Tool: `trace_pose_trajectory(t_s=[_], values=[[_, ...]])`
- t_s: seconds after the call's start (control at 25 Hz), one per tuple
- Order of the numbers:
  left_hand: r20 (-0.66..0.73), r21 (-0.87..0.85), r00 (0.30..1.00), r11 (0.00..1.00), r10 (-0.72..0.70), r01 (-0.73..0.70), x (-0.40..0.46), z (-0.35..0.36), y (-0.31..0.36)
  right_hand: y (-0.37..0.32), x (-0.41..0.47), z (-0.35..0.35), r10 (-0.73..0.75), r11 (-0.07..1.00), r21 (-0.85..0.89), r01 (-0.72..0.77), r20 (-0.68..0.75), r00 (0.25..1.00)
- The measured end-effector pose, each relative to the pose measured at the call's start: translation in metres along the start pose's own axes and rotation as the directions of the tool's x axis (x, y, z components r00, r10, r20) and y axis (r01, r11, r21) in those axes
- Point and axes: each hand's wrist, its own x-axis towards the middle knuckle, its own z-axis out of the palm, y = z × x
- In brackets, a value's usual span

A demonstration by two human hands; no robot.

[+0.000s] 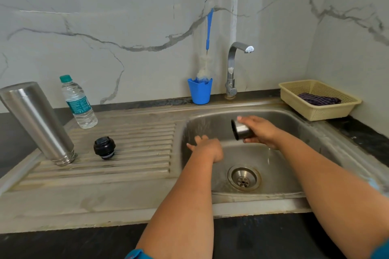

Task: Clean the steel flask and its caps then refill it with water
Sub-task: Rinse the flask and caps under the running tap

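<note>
Fingers of your right hand (pixel 262 130) curled round the steel cap (pixel 242 130), tipped over the sink (pixel 294 124), left hand (pixel 207 146) spread, empty.

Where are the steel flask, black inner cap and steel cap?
steel flask (pixel 37 122), head view, mid-body of the upturned flask.
black inner cap (pixel 104 147), head view, its side.
steel cap (pixel 242 130), head view, outer wall, held by right hand (pixel 261 130).

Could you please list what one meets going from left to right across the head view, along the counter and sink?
Steel flask → water bottle → black cap → blue cup → tap → basket.
</note>
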Motion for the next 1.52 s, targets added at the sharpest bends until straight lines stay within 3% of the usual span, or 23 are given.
trace_pose_trajectory(t_s=[0.08,0.12,0.2,0.28,0.36,0.48,0.56,0.68,0.76,0.92,1.24,1.32,1.4,1.52], values=[[-0.089,-0.081,0.995,0.996,-0.039,0.032,-0.009,-0.012,-0.006,0.0,-0.006,0.006,-0.033,0.944,-0.33,0.027,-0.014,0.999],[-0.129,-0.141,0.991,0.99,-0.033,0.014,-0.018,-0.017,-0.011,-0.002,-0.008,0.009,-0.035,0.933,-0.359,0.011,-0.061,0.998],[-0.217,-0.315,0.976,0.944,0.031,-0.1,-0.041,-0.028,-0.023,-0.015,-0.015,0.013,-0.031,0.997,-0.079,0.02,-0.14,0.99],[-0.325,-0.501,0.939,0.822,0.113,-0.273,-0.067,-0.038,-0.045,-0.044,-0.019,0.021,-0.007,0.982,0.181,0.047,-0.217,0.976],[-0.435,-0.557,0.893,0.744,0.116,-0.368,-0.1,-0.048,-0.076,-0.074,-0.026,0.038,-0.023,0.932,0.359,0.052,-0.083,0.996],[-0.563,-0.516,0.826,0.792,-0.025,-0.327,-0.135,-0.047,-0.143,-0.123,-0.04,0.079,-0.125,0.787,0.614,-0.065,0.261,0.957],[-0.597,-0.557,0.785,0.789,-0.164,-0.259,-0.151,-0.039,-0.188,-0.148,-0.039,0.113,-0.246,0.86,0.504,0.081,0.27,0.931],[-0.633,-0.643,0.678,0.742,-0.374,-0.191,-0.168,-0.03,-0.235,-0.18,-0.03,0.15,-0.341,0.94,0.08,0.333,0.155,0.927],[-0.635,-0.67,0.64,0.721,-0.432,-0.177,-0.175,-0.03,-0.25,-0.195,-0.02,0.165,-0.362,0.92,-0.096,0.379,0.155,0.919],[-0.624,-0.673,0.653,0.72,-0.428,-0.171,-0.177,-0.026,-0.26,-0.205,-0.007,0.185,-0.33,0.896,-0.247,0.369,0.188,0.925],[-0.624,-0.646,0.677,0.746,-0.391,-0.164,-0.175,-0.031,-0.248,-0.205,-0.01,0.182,-0.327,0.837,-0.373,0.4,0.244,0.913],[-0.63,-0.629,0.676,0.761,-0.381,-0.157,-0.175,-0.033,-0.248,-0.208,-0.013,0.175,-0.334,0.856,-0.338,0.391,0.215,0.918],[-0.659,-0.631,0.628,0.759,-0.413,-0.162,-0.177,-0.038,-0.251,-0.217,-0.014,0.169,-0.356,0.878,-0.275,0.393,0.175,0.918],[-0.676,-0.712,0.448,0.674,-0.585,-0.194,-0.186,-0.054,-0.276,-0.244,-0.015,0.171,-0.441,0.875,-0.139,0.463,0.164,0.882]])
